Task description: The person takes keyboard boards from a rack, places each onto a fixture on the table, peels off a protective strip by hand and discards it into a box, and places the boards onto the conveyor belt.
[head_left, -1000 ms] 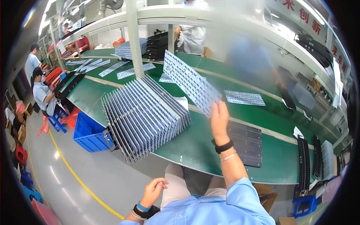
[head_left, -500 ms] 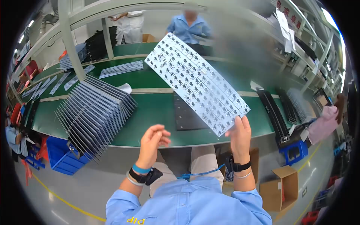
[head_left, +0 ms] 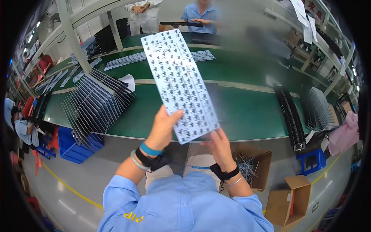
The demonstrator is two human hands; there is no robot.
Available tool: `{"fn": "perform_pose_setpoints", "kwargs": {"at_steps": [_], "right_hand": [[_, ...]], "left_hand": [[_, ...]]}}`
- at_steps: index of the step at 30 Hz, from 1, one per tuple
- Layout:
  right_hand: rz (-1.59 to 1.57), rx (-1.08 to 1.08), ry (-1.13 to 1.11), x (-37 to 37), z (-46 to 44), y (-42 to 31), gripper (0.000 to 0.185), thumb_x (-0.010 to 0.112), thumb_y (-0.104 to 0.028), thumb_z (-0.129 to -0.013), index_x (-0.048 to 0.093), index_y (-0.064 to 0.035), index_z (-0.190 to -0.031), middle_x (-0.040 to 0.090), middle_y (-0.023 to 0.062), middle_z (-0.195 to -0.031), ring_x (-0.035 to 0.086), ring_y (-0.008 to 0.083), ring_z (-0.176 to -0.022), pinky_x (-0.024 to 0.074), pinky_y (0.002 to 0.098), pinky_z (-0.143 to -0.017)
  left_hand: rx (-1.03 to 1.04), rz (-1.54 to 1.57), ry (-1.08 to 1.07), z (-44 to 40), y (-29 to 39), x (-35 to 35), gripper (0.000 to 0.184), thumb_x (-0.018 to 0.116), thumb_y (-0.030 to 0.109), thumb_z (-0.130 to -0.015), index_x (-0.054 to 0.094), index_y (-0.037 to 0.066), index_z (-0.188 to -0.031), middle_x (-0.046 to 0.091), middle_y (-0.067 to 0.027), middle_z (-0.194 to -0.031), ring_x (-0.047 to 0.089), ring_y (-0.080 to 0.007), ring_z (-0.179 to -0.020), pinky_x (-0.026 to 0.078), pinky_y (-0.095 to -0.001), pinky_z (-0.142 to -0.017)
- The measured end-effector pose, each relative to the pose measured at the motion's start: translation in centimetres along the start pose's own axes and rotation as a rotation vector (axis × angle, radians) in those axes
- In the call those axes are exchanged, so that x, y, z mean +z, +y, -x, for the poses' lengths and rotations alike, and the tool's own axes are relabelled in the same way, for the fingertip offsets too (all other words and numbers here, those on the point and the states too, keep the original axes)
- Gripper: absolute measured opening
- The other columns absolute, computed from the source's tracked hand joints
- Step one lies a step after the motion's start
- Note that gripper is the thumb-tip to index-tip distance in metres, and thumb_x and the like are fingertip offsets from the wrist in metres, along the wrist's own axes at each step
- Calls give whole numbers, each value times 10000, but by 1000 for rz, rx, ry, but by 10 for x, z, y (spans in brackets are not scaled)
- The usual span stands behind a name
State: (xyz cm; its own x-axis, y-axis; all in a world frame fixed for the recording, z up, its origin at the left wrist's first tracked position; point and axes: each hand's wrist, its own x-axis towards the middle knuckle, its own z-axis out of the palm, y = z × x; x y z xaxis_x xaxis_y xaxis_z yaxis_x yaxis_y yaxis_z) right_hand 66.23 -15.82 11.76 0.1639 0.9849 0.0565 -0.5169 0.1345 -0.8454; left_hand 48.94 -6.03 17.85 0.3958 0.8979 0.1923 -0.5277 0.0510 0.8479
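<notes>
A pale perforated panel (head_left: pixel 179 83) with rows of dark marks is held upright, slightly tilted, above the green bench. My left hand (head_left: pixel 164 125) grips its lower left edge, thumb on the face. At the lower right corner is my right hand (head_left: pixel 219 147), fingers spread and the fingertips by the edge; whether they press on it is hard to tell. Part of a dark plate (head_left: pixel 210 92) shows behind the panel. To the left stands a rack of closely spaced upright panels (head_left: pixel 96 102).
More panels (head_left: pixel 125 60) lie on the far green strip (head_left: pixel 247 71). Two people stand across the bench. Black racks (head_left: pixel 290 116) stand at the right. Below are a blue bin (head_left: pixel 79 149), a blue stool (head_left: pixel 312 161) and cardboard boxes (head_left: pixel 280 201). A frame post (head_left: pixel 73 38) rises at left.
The panel has turned more upright and moved nearer my body. My left hand has taken hold of its left edge, while my right hand's fingers have spread at the corner. The view has shifted slightly.
</notes>
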Motion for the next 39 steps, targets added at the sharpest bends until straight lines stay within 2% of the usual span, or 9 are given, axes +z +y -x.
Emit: {"fn": "perform_pose_setpoints", "kwargs": {"at_steps": [7, 14, 17, 19, 26, 28, 30, 34, 39], "right_hand": [[218, -158, 218, -49, -18, -55, 407, 503, -255, -939, 434, -36, -1275, 537, 51, -1045, 571, 134, -874, 486, 243, -668], [120, -357, 202, -33, -43, -77, 367, 470, -225, -952, 452, -10, -1249, 580, 59, -958, 590, 134, -793, 500, 256, -618], [83, -277, 344, -52, -57, -91, 351, 448, -230, -959, 473, -15, -1235, 586, 44, -941, 591, 128, -789, 497, 240, -618], [20, -199, 104, -96, -65, -97, 359, 460, -244, -955, 474, -23, -1236, 580, 44, -958, 589, 133, -815, 489, 238, -625], [700, -17, -53, -54, -101, -150, 404, 533, -259, -910, 488, -64, -1260, 566, 20, -1034, 570, 126, -885, 463, 248, -686], [878, -130, -155, -37, -114, -147, 445, 593, -236, -870, 480, -89, -1275, 524, 34, -1131, 531, 145, -979, 450, 240, -718], [1122, -552, -206, -19, -120, -145, 583, 681, -205, -780, 443, -105, -1303, 452, 90, -1238, 464, 199, -1099, 453, 269, -785], [1438, -1032, -298, 11, -117, -164, 671, 710, -193, -730, 411, -104, -1325, 490, 106, -1212, 484, 236, -1084, 468, 326, -784], [1451, -705, -564, 13, -111, -189, 444, 720, -167, -711, 575, -42, -1112, 608, 106, -980, 576, 231, -890, 469, 330, -747]], "left_hand": [[338, -762, 160, -7, 53, -38, 285, 548, 40, -877, 501, -28, -1150, 612, -58, -1033, 554, -90, -891, 445, -243, -799], [1074, -1803, -35, -27, 70, -30, 278, 596, 3, -685, 615, 59, -957, 632, -101, -948, 615, -259, -884, 468, -375, -757], [1146, -1896, -131, -32, 69, -30, 242, 612, 55, -700, 624, 70, -941, 630, -99, -984, 608, -258, -912, 454, -412, -785], [1084, -1869, -187, -36, 72, -37, 224, 599, 59, -719, 626, 61, -942, 641, -105, -1012, 603, -278, -990, 418, -451, -883], [1251, -1876, -475, -57, 73, -11, 182, 659, 107, -710, 645, 101, -891, 648, -54, -1029, 582, -213, -1072, 323, -481, -1020], [1273, -1847, -553, -62, 67, 3, 178, 659, 110, -711, 643, 105, -888, 649, -49, -1029, 581, -212, -1075, 313, -490, -1025], [1308, -1819, -645, -65, 60, 15, 181, 660, 117, -715, 641, 123, -895, 646, -26, -1037, 571, -206, -1091, 287, -520, -1043], [1398, -1747, -801, -69, 53, 34, 186, 660, 123, -718, 650, 150, -902, 639, 4, -1051, 545, -195, -1124, 270, -547, -1058], [1565, -1712, -904, -67, 45, 52, 144, 638, 150, -733, 659, 189, -870, 626, 31, -1071, 529, -170, -1132, 245, -559, -1069]]}}
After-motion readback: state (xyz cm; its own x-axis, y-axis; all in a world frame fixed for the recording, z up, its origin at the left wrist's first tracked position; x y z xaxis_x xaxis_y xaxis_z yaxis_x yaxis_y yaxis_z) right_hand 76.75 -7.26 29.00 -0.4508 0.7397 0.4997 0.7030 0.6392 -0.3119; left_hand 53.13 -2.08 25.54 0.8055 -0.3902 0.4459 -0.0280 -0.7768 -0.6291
